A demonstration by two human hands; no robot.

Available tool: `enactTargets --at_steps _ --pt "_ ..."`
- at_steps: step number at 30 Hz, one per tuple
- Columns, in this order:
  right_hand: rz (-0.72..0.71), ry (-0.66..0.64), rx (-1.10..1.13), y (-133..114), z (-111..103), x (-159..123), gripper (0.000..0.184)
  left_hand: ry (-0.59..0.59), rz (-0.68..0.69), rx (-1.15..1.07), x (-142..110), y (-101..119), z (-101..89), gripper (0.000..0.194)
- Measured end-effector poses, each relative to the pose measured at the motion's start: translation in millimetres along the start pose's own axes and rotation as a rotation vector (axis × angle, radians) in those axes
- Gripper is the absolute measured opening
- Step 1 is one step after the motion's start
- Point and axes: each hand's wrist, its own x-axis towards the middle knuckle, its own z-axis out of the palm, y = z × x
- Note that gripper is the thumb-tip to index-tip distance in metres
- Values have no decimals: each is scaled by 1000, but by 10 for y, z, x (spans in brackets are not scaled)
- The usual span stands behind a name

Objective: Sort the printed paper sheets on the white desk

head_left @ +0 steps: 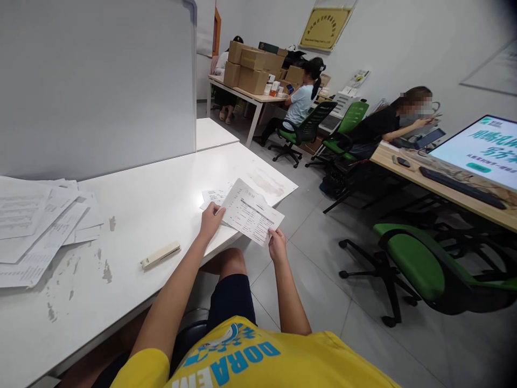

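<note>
A printed sheet of paper (251, 211) is stretched between my two hands, tilted toward me just past the edge of the white table. My left hand (211, 220) pinches its left edge. On the lower right corner, my right hand (277, 243) grips it between thumb and fingers. Behind the sheet, more paper with handwriting (214, 196) lies on the tabletop, partly covered. A cream stapler (160, 255) rests on the table to the left of my left forearm.
Loose printed papers (40, 226) are piled at the table's left, below a grey partition (97, 86). To the right are a green office chair (412, 264) and a wooden desk (448, 188) with a monitor (484, 151). Several people sit farther back, near stacked cardboard boxes (252, 81).
</note>
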Motion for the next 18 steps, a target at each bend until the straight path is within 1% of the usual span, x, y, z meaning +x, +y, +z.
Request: enactTargets --at_steps 4,10,18 --pt "58 -24 22 -58 7 -49 34 -1 4 -11 -15 19 -2 22" --pt "93 -92 34 -111 37 -103 41 -3 -17 -21 -9 26 14 21" --pt "96 -41 54 -83 10 -60 34 8 -1 -42 -1 39 15 23"
